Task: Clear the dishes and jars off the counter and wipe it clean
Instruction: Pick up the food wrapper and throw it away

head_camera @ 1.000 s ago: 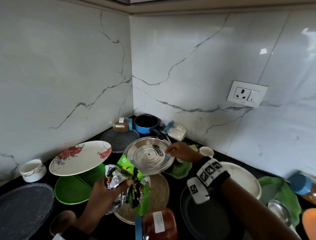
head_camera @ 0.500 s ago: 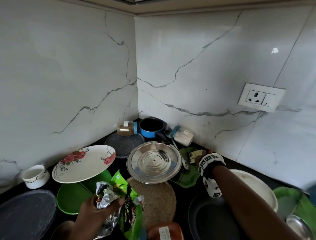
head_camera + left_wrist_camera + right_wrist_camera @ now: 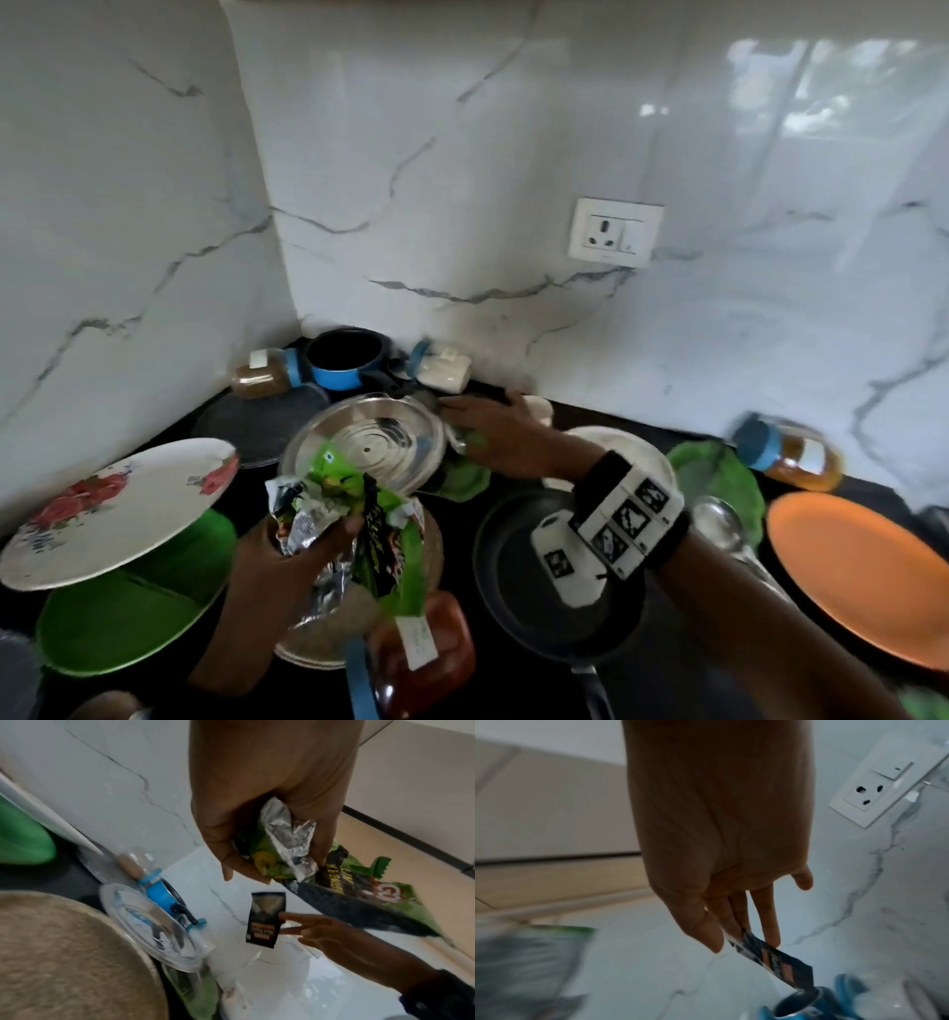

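My left hand (image 3: 287, 555) grips a bunch of crumpled green and silver snack wrappers (image 3: 354, 514) above a speckled brown plate (image 3: 328, 632). In the left wrist view the fingers (image 3: 226, 841) curl round the wrappers (image 3: 282, 841). My right hand (image 3: 482, 426) hovers at the right edge of a steel plate (image 3: 369, 442), over a small green leaf dish (image 3: 464, 480). It pinches a small black and orange sachet (image 3: 266, 920) between its fingertips; the sachet (image 3: 775, 965) hangs below the right hand (image 3: 731, 912), above a blue saucepan (image 3: 798, 1004).
The black counter corner is crowded: blue saucepan (image 3: 346, 360), brown spice jar (image 3: 259, 380), white jar (image 3: 441, 367), red jar (image 3: 421, 652), yellow jar (image 3: 791, 452), floral plate (image 3: 118, 509) on a green plate (image 3: 128, 611), black pan (image 3: 518, 591), orange plate (image 3: 862, 575). Marble walls close the back and left.
My right hand went from the steel plate's rim to the green leaf dish and came up pinching the sachet. The left hand kept hold of the wrappers. The view turned right.
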Motion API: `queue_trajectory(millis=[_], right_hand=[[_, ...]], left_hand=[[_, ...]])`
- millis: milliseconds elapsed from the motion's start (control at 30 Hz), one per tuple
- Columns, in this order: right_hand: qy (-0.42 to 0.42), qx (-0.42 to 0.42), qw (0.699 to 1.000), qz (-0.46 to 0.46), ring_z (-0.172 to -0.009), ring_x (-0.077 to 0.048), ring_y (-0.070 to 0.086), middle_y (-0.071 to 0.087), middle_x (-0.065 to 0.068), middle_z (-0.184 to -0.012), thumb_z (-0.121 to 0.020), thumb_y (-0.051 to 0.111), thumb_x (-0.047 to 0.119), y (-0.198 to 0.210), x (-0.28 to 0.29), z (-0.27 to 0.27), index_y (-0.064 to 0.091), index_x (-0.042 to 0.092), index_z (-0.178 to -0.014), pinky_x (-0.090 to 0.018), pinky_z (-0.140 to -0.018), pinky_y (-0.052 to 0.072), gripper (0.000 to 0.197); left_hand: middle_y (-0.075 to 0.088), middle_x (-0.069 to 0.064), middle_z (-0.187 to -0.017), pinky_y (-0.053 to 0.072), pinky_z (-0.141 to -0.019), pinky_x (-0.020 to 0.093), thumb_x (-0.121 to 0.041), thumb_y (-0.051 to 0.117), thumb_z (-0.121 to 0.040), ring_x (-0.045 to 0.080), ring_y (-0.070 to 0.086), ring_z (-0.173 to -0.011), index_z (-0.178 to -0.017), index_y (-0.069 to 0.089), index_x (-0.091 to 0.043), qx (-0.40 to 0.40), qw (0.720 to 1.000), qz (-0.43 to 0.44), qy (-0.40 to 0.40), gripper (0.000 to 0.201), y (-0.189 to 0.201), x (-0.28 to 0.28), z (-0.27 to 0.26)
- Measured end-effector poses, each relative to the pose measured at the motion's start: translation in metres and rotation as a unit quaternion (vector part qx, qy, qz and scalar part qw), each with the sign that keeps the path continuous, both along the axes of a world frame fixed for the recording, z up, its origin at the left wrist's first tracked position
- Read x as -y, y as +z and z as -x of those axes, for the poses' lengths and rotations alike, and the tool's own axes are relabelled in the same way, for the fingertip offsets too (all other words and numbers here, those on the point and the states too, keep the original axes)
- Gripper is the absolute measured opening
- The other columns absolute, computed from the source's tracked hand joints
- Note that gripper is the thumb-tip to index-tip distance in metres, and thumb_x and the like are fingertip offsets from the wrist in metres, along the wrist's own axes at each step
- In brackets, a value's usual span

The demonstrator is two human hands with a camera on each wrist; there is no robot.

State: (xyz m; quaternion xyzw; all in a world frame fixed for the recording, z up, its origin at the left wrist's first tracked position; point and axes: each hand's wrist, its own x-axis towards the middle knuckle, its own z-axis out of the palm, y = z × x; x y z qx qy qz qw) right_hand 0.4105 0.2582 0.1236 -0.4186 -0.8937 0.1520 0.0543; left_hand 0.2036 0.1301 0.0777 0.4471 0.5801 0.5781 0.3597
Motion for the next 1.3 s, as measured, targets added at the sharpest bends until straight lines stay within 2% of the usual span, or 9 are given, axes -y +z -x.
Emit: queue_trajectory(millis=[233,367,467,567,667,800,933,1167,1300], right_hand=[[0.059,-0.362,0.919,0.146,-0.116,0.001,0.049,0.05,-0.002,-0.128,-0.09,0.049,0.002,-0.02,0.114,-0.039,0.047,-0.003,-0.132,-0.014,-0.1,0.037,0.042],[-0.03,-0.456,0.854,0.249,-0.105,-0.01,0.055,0.064,-0.013,-0.112,-0.091,0.048,0.002,-0.045,0.142,-0.066,0.055,-0.004,-0.124,-0.029,-0.096,0.043,0.034],[-0.052,-0.468,0.837,0.279,-0.1,-0.008,0.059,0.067,0.002,-0.105,-0.09,0.049,-0.004,-0.056,0.159,-0.096,0.057,-0.005,-0.122,-0.026,-0.095,0.045,0.033],[-0.086,-0.451,0.844,0.277,-0.083,-0.006,0.064,0.066,-0.007,-0.098,-0.088,0.049,-0.01,-0.066,0.171,-0.13,0.061,-0.008,-0.112,-0.021,-0.084,0.049,0.027],[-0.178,-0.448,0.843,0.241,-0.069,-0.01,0.066,0.071,-0.003,-0.084,-0.083,0.053,-0.005,-0.077,0.172,-0.177,0.066,0.005,-0.095,-0.023,-0.073,0.053,0.021],[-0.39,-0.43,0.797,0.168,-0.043,-0.011,0.059,0.063,0.0,-0.05,-0.087,0.049,-0.015,-0.102,0.158,-0.262,0.062,0.004,-0.076,-0.02,-0.045,0.048,0.026],[-0.498,-0.229,0.833,0.071,-0.034,-0.004,0.048,0.052,0.007,-0.038,-0.08,0.059,-0.004,-0.125,0.135,-0.31,0.058,0.016,-0.058,-0.017,-0.039,0.036,0.03],[-0.424,0.014,0.886,0.185,-0.07,-0.02,0.055,0.057,-0.004,-0.085,-0.07,0.071,0.005,-0.138,0.103,-0.307,0.061,0.012,-0.1,-0.024,-0.05,0.041,0.033],[-0.441,0.046,0.884,0.146,-0.086,-0.026,0.062,0.06,-0.008,-0.088,-0.075,0.069,0.014,-0.148,0.098,-0.306,0.063,0.005,-0.102,-0.03,-0.064,0.045,0.03]], left_hand=[[0.074,-0.012,-0.078,0.056,-0.076,0.028,-0.067,0.08,-0.022,0.012,0.069,-0.075,-0.083,0.069,-0.02,0.024,0.995,-0.011,-0.099,0.078,0.001,-0.005,-0.046],[0.075,-0.002,-0.088,0.053,-0.084,0.039,-0.066,0.082,-0.026,0.021,0.07,-0.088,-0.086,0.073,-0.023,0.039,0.988,-0.019,-0.149,0.074,0.002,0.006,-0.077],[0.072,-0.008,-0.073,0.054,-0.063,0.015,-0.075,0.076,-0.023,-0.002,0.067,-0.067,-0.085,0.062,-0.017,0.035,0.987,-0.004,-0.156,0.086,0.001,0.016,-0.091],[0.071,-0.013,-0.067,0.049,-0.05,0.007,-0.063,0.079,-0.046,-0.007,0.063,-0.057,-0.092,0.059,-0.009,0.048,0.987,0.011,-0.152,0.073,-0.003,0.022,-0.094],[0.072,0.015,-0.093,0.053,-0.052,0.02,-0.016,0.081,-0.062,0.019,0.067,-0.062,-0.101,0.063,-0.002,0.047,0.991,0.028,-0.121,0.046,-0.012,0.023,-0.092],[0.073,0.003,-0.081,0.056,-0.067,0.034,-0.05,0.081,-0.05,0.023,0.067,-0.073,-0.092,0.065,-0.013,0.038,0.991,0.043,-0.122,0.058,-0.017,0.036,-0.103],[0.073,-0.007,-0.071,0.047,-0.084,0.044,-0.013,0.072,-0.075,0.023,0.063,-0.083,-0.084,0.064,-0.02,0.028,0.994,0.056,-0.087,0.014,-0.02,0.042,-0.119],[0.069,0.002,-0.085,0.049,-0.085,0.041,-0.013,0.071,-0.076,0.025,0.064,-0.083,-0.086,0.066,-0.018,0.039,0.996,0.082,-0.023,0.012,-0.029,0.059,-0.129],[0.071,0.0,-0.075,0.055,-0.054,0.023,-0.011,0.067,-0.079,0.012,0.065,-0.064,-0.089,0.066,-0.014,0.036,0.995,0.086,-0.023,0.011,-0.03,0.077,-0.131]])
